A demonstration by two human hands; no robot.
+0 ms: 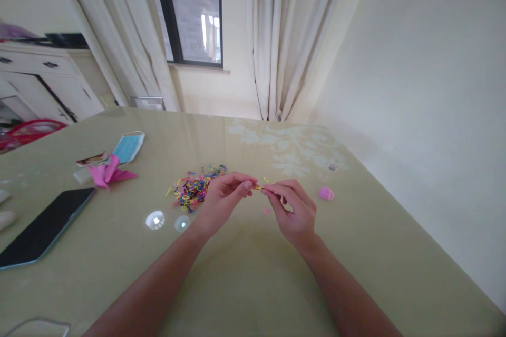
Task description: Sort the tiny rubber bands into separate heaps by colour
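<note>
My left hand [227,195] and my right hand [293,205] meet above the middle of the table, both in a fingertip pinch. Stretched between their fingertips is a small yellow loop [258,188], with a hint of orange near the left fingers. Its exact kind is too small to make out. Partly behind my left hand lies a heap of small multicoloured loops [193,189], in yellow, pink, blue and black. A loose yellow piece [266,179] rests just beyond the fingertips, and a little pink piece [266,211] lies between the hands on the near side.
The glossy table [253,284] carries a pink round item [326,193] and a small clear object [335,164] on the right. Leftward are a dark phone-like slab [47,226], folded pink paper [108,172] and a blue face mask [129,147]. A wall [427,116] borders the right edge.
</note>
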